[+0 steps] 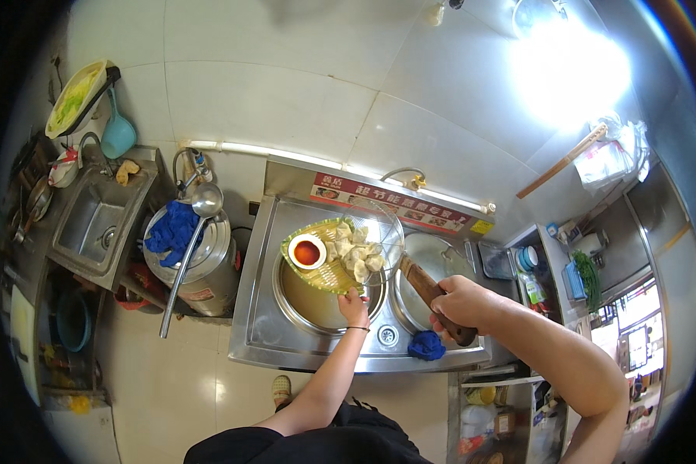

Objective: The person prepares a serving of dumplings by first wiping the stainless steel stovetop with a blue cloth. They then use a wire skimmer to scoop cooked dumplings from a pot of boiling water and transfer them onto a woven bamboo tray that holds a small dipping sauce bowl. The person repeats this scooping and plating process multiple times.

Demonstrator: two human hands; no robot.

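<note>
My left hand grips the near edge of a green-rimmed, leaf-shaped woven tray above the left cooking well. On the tray's left sits a small white bowl of dark red sauce; dumplings lie on its right part. My right hand is closed around the wooden handle of a wire strainer. The strainer's basket is tilted against or just over the tray's right side, beside the dumplings; whether any are still inside it I cannot tell.
A second round well and a blue cloth are on the steel cooker at right. At left stand a metal drum with a blue cloth and a long ladle, then a sink. Shelves hold containers at right.
</note>
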